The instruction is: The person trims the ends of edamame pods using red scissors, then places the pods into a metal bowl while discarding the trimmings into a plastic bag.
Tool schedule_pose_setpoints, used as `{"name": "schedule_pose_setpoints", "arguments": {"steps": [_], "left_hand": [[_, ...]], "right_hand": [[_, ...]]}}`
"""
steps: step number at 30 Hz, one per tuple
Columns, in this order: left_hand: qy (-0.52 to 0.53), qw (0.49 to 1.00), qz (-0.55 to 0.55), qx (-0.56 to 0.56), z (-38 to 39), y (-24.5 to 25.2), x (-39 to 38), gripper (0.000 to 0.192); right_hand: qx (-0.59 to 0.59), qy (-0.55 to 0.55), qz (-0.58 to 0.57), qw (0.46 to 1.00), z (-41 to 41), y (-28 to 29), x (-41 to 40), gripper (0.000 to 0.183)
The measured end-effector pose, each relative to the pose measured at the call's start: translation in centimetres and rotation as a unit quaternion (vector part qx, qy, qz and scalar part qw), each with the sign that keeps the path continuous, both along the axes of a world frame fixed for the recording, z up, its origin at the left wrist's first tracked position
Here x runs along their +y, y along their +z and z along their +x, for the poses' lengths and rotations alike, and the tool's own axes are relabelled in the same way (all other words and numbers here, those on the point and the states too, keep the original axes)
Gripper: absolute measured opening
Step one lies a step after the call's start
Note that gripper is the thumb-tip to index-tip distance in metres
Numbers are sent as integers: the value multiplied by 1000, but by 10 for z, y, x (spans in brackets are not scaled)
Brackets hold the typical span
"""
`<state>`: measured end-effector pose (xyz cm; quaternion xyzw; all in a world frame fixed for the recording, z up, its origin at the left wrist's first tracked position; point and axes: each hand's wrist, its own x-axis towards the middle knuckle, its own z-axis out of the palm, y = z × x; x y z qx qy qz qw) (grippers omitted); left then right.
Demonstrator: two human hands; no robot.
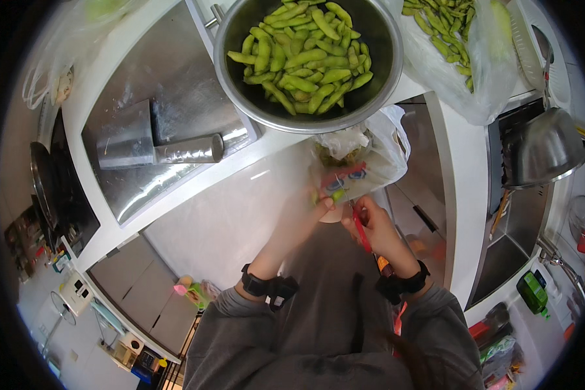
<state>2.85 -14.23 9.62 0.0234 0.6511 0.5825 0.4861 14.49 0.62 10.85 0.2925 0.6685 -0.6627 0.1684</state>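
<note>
My left hand [320,208] pinches a green edamame pod [339,195] between thumb and fingers. In my right hand [374,222] are red-handled scissors [360,230], their blades reaching close to the pod; whether they touch it is too small to tell. Just beyond both hands hangs a white plastic bag [387,168] with red and blue print and greenish scraps inside. Above the bag, on the counter's edge, a stainless steel bowl [387,92] holds many edamame pods [307,63].
A cleaver [126,141] lies on a metal-topped board [175,58] at left. At upper right, a clear plastic bag [492,92] holds more pods. A metal pot [541,151] stands tilted near the sink [504,268]. White counter edges run on both sides.
</note>
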Motion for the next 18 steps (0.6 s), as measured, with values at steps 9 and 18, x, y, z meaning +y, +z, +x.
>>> {"name": "schedule_pose_setpoints", "arguments": {"steps": [9, 18], "left_hand": [[-24, 999, -39, 30, -6, -1, 8, 9], [89, 906, -25, 413, -62, 124, 44, 12]], "right_hand": [[-101, -11, -54, 993, -5, -3, 18, 35], [-28, -24, 3, 999, -6, 7, 32, 35]]}}
